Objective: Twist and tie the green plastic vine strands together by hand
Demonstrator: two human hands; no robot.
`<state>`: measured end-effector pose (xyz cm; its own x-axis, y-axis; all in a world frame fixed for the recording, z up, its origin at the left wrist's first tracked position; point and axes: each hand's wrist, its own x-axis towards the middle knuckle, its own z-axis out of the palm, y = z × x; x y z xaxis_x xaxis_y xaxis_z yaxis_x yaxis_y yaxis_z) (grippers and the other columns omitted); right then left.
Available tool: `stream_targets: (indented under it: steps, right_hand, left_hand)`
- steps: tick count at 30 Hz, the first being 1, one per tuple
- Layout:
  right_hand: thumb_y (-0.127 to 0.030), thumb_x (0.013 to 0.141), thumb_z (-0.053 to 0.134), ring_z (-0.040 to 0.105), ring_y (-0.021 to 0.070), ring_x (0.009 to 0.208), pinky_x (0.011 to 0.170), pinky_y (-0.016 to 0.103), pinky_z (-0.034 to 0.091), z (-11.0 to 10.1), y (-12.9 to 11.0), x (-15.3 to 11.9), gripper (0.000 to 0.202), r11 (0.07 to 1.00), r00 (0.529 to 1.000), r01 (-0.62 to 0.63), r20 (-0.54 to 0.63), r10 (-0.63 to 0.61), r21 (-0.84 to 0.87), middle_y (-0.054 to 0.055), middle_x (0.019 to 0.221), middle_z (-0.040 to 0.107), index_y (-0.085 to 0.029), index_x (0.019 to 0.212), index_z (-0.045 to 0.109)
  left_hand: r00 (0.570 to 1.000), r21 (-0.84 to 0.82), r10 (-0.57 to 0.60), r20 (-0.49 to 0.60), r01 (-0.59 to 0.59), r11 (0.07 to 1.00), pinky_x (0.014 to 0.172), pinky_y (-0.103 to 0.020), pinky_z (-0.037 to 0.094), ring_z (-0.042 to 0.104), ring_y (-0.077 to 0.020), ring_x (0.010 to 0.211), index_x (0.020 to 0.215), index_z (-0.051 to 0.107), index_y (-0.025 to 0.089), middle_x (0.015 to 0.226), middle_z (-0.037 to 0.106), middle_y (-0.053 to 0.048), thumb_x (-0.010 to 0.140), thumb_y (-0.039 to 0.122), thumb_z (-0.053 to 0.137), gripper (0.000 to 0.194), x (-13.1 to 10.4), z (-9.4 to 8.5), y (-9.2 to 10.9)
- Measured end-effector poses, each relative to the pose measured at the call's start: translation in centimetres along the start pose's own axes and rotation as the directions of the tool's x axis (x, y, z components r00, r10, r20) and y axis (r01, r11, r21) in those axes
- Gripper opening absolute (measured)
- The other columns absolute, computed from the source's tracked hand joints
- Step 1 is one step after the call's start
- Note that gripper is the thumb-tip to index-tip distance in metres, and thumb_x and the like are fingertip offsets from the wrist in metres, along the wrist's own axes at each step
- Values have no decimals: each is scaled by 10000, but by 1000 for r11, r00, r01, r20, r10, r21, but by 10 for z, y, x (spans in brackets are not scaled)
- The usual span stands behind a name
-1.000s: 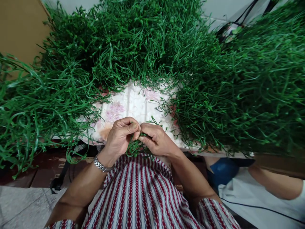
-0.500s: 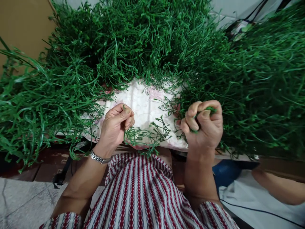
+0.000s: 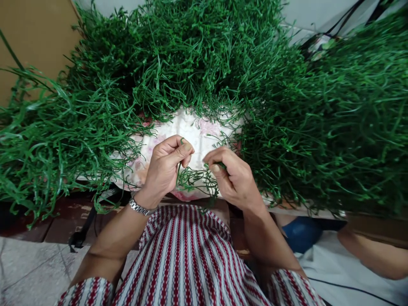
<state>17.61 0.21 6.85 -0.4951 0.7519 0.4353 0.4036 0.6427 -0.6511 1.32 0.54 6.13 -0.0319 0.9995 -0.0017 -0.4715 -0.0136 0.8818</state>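
Note:
My left hand [image 3: 165, 165], with a metal watch on its wrist, is closed in a pinch on a small bunch of thin green stems [image 3: 193, 178] with forked, budded tips. The bunch hangs below the fingers and spreads toward my lap. Close on its right, my right hand [image 3: 237, 180] has its fingers curled round a bit of green stem [image 3: 219, 165], mostly hidden in the grip. A small gap separates the two hands. Beneath them lies a white cloth with pink flowers [image 3: 188, 123].
Large heaps of the same green stems rise at the left [image 3: 57, 140], the back [image 3: 197, 51] and the right [image 3: 334, 127]. A tan panel [image 3: 35, 38] stands at the far left. Another person's bare limb [image 3: 372, 253] shows at the lower right, near a black cord [image 3: 347, 287].
My right hand has moved left and turned inward, close to my left hand. The left hand has shifted slightly right and up with the stems in its pinch.

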Motion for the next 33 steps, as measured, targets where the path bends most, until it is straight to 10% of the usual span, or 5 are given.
stream_targets:
  steps: [5,11,17,24,33]
  right_hand:
    - [-265,927,401,471,103,569,575,235,376,-4,-1,1,158,992,993,-115,-25,114,-57,5,699,532,-189,874,528]
    - [-339,866,522,501,107,583,560,222,340,12,6,5,173,993,952,-37,299,68,-108,1,698,583,-171,880,559]
    - [-283,866,528,461,86,532,531,204,339,18,14,-1,159,994,997,-75,19,76,-83,-28,580,494,-171,756,552]
    - [-256,864,528,476,94,508,512,209,373,25,12,-4,162,998,996,-46,-81,43,-37,-23,558,512,-173,729,563]
    - [-237,865,539,599,152,1059,884,261,488,17,18,-6,423,989,984,31,169,-55,145,77,1226,591,-188,1277,455]
  left_hand:
    - [1000,-10,15,14,-15,1000,477,-199,304,413,-48,457,621,560,150,562,513,31,743,182,638,148,-1,0,-2]
    - [996,51,74,46,-77,996,534,-212,374,449,-63,504,652,569,167,604,525,26,753,269,655,168,6,6,-1]
    - [936,414,346,-62,-292,862,741,-252,428,546,-140,825,952,616,214,876,594,-19,773,317,627,208,-4,-7,8]
    - [950,728,270,159,-297,618,672,-260,397,524,-137,711,759,590,179,717,579,-2,783,178,578,26,-33,-15,-3]
    - [987,512,37,157,-114,851,650,-230,382,502,-113,672,695,590,164,671,557,19,737,104,577,74,-25,-22,-12]
